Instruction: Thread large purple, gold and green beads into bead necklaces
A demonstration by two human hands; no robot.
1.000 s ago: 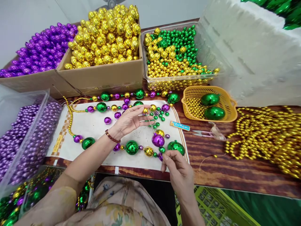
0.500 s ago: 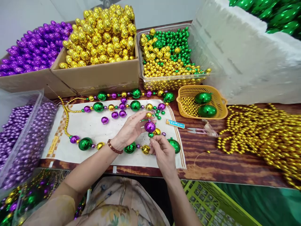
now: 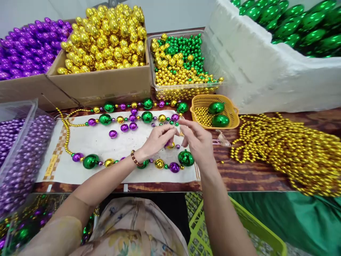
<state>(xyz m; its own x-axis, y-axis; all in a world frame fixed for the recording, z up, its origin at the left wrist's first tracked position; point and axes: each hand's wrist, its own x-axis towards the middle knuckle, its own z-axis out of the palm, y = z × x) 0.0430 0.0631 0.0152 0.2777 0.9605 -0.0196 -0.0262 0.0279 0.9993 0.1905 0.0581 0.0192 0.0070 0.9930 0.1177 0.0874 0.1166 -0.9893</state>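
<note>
My left hand [image 3: 159, 140], with a brown bead bracelet at the wrist, has thumb and fingers pinched over the right end of the cloth. What they pinch is too small to make out. Close beside it is my right hand [image 3: 197, 142], fingers curled in towards the left fingertips; anything in them is hidden. Below the hands lies a bead garland [image 3: 109, 162] of purple, gold and green beads, with a purple bead [image 3: 174, 167] and a large green bead [image 3: 185, 158] at its right end. Partly behind my fingers is a gold bead [image 3: 171, 145].
Loose purple beads [image 3: 124, 127] lie on the white cloth [image 3: 93, 142]. An orange basket [image 3: 234, 122] holds large green and small gold beads. Gold bead strands [image 3: 287, 153] pile up at right. Cardboard boxes [image 3: 101, 85], a clear bin [image 3: 186, 87] and a foam box [image 3: 255, 81] stand behind.
My right hand has risen from the lower strand to beside my left fingertips. The purple bead between the hands now lies at the lower strand's right end. The view has shifted right.
</note>
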